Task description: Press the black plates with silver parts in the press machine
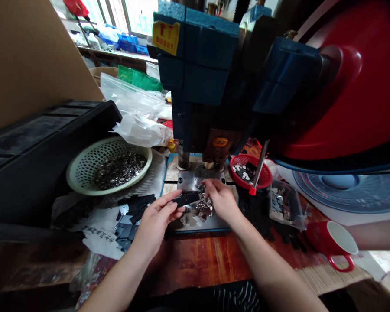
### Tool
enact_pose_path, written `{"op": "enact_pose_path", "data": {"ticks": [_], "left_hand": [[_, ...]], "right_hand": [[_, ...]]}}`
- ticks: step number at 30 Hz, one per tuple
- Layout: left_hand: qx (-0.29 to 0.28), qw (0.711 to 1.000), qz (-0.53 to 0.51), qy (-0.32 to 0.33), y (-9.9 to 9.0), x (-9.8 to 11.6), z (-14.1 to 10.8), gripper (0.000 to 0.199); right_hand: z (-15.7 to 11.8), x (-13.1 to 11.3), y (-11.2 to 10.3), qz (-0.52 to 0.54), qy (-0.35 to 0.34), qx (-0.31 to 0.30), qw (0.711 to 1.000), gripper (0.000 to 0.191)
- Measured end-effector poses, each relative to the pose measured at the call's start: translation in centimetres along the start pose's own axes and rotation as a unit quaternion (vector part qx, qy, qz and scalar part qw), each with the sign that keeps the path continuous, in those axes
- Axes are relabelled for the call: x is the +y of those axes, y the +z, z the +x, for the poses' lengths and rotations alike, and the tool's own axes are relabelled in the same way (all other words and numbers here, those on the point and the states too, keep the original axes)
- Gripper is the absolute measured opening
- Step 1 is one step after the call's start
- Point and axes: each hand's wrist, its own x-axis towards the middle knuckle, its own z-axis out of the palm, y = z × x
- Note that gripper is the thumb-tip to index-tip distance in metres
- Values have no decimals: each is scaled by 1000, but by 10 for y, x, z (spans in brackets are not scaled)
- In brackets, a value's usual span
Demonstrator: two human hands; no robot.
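Head view, centre frame: left hand [156, 221] pinching black strip [186, 198] at its end; right hand [221, 200] w/ fingers curled on pile of small metal parts [204, 204] on press base plate [195, 219]. Left-centre: pale basket [84, 167] w/ silvery parts. Right of centre: red basket [263, 173] w/ black and white bits; clear tray [284, 203] w/ parts. Lower right: red mug [331, 242]. Wooden worktop [208, 260]; shelves, window upper left.

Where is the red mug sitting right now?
The red mug lies tipped on its side at the table's right edge, right of the clear plastic tray and below the small red basket.
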Motion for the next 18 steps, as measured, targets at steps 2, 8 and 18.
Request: {"op": "enact_pose_path", "data": {"ticks": [2, 8, 18], "left_hand": [[-8, 1000, 9, -2, 1, -3, 0, 39], [-60, 996, 59, 28, -1, -13, 0, 27], [-66, 995, 64, 43, 4, -10, -7, 40]], "right_hand": [[-15, -4, 7, 110, 66, -89, 988, 39], [-37, -5, 9, 281, 151, -80, 944, 32], [-45, -18, 5, 208, 107, -14, 972, 31]]}}
